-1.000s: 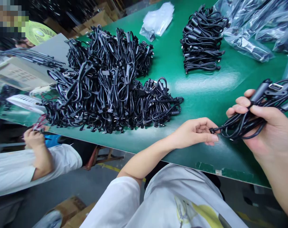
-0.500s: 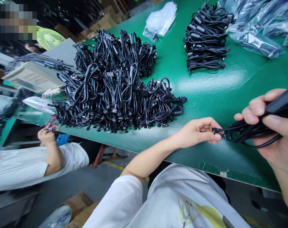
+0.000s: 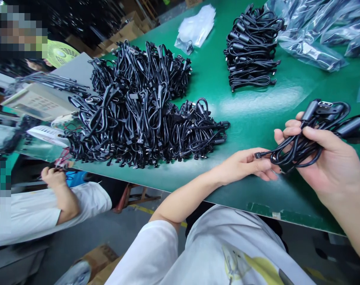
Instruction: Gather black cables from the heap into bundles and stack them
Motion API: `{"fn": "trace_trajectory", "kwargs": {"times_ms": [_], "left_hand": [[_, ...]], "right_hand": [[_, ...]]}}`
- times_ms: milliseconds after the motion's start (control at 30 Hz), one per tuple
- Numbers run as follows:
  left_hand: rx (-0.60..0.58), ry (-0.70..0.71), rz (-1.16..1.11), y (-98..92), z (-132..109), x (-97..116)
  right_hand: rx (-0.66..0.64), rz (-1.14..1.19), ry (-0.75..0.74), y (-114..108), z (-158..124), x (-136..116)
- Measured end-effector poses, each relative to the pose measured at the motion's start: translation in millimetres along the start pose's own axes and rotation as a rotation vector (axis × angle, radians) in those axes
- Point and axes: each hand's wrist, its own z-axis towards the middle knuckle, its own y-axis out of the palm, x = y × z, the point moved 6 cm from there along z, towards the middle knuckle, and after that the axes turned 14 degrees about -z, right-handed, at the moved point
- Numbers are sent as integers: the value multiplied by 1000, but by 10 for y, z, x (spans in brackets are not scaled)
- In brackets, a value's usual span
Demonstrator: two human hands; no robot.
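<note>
Several coiled black cables [image 3: 298, 148] are in my right hand [image 3: 331, 158], whose fingers wrap round them above the green table at the right. One coil shows a metal connector end near its top. My left hand [image 3: 254, 164] pinches the small plug end of a cable, just left of the bundle. Left of my hands lies a large heap of black coiled cables [image 3: 144, 118]. Farther back, a neat row of coiled black cables [image 3: 252, 47] rests on the table.
Clear plastic bags with contents [image 3: 313, 53] lie at the back right, and flat clear bags [image 3: 196, 27] at the back middle. A co-worker's hand [image 3: 53, 178] is at the left, near a beige device [image 3: 37, 103] and fans. The table's front edge [image 3: 227, 206] runs before my body.
My right hand has moved left with the cables and turned, so more of the bundle shows. My left hand stays near the same place, still at the plug end.
</note>
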Motion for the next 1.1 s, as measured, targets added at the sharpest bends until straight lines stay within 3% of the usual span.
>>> {"fn": "trace_trajectory", "kwargs": {"times_ms": [300,533,700,833,967,1033,1100], "left_hand": [[224,227,173,-73,-11,85],[267,399,465,-68,-62,207],[156,351,188,-45,-6,67],[263,409,228,-92,-16,57],[275,435,204,-110,-18,70],[230,338,116,-99,0,29],[108,130,36,-21,20,-71]], "right_hand": [[99,49,58,27,5,128],[82,111,-39,10,11,100],[84,154,-16,25,20,149],[101,141,-11,0,33,186],[43,130,-42,13,28,148],[-13,115,-88,33,16,81],[-64,102,-153,48,-1,-6]]}}
